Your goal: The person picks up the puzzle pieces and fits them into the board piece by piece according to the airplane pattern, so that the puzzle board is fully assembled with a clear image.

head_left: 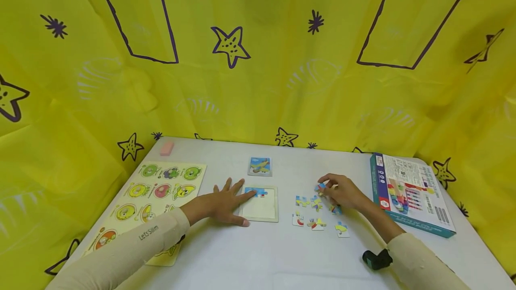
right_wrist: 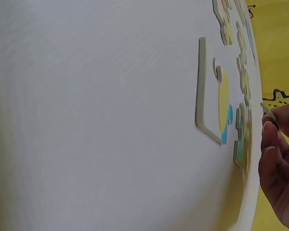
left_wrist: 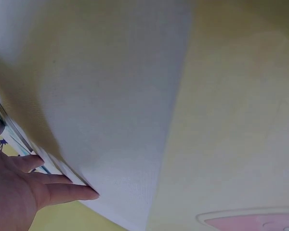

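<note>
Left hand (head_left: pixel 225 202): fingers spread wide, laid across the left side of the puzzle tray (head_left: pixel 262 211), gripping nothing; index fingertip on or right at the fitted pieces (head_left: pixel 263 191), thumb out toward the tray's near-left corner. Fitted pieces are mostly blue, sitting along the tray's far side, left to middle; rest of the tray floor is bare. Right hand (head_left: pixel 340 191): fingers narrow, thumb and fingertips pinching one puzzle piece (head_left: pixel 320 187), blue with some red, right of the tray. Right wrist view has that piece nearly edge-on, so its print can't be read there. Loose pieces (head_left: pixel 341 230) lie flat on the bench (head_left: pixel 242 254) between tray and right forearm, loosely grouped; a blue-yellow one is just under the right hand, another sits apart at the near right of the group. Small picture card (head_left: pixel 260 166) lies just beyond the tray on the far side. Fruit board (head_left: pixel 151 182) at left, partly under the left sleeve; pink block (head_left: pixel 166 148) at the far left corner. Printed box (head_left: pixel 411 194) flat at right, dark object (head_left: pixel 376 260) near right beside the right sleeve, too unclear to identify. Yellow patterned curtain (head_left: pixel 258 93) behind and at both sides.
</note>
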A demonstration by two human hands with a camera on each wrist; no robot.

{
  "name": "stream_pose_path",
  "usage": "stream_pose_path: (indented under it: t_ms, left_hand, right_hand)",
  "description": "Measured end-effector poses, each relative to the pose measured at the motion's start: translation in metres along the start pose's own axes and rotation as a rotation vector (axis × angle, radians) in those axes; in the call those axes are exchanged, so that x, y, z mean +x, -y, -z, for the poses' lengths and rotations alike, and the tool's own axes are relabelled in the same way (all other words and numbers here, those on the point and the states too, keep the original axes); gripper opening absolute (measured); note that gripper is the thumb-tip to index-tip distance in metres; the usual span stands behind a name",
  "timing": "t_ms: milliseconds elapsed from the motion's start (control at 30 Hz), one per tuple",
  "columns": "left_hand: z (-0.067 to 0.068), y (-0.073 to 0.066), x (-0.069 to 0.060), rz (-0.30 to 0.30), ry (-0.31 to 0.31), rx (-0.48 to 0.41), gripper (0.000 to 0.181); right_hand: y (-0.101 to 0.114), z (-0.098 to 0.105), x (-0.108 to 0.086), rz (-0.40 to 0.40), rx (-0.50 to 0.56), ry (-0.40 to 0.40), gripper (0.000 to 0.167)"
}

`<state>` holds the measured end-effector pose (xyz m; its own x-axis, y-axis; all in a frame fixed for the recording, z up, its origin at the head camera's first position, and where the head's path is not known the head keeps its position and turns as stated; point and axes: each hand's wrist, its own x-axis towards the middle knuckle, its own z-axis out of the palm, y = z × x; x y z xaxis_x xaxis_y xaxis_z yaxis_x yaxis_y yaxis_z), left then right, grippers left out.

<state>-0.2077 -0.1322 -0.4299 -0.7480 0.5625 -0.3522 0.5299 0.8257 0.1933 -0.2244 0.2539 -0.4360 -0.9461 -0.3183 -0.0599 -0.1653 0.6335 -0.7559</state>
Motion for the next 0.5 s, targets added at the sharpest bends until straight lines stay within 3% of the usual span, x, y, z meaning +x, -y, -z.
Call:
stream_pose_path:
  t_ms: [233,500]
  left_hand:
    - [-0.0006,0.0002,0.0002,-0.001,-0.004,0.003,0.091]
    - [0.0009,-0.0005,-0.0001,0.004,-0.003,0.013,0.091]
  right_hand:
    - [0.0044,-0.0025,0.0031,-0.029,0.057,0.014,0.034]
    - [0.0064,-0.0074,0.0074,0.015,0.136,0.071,0.042]
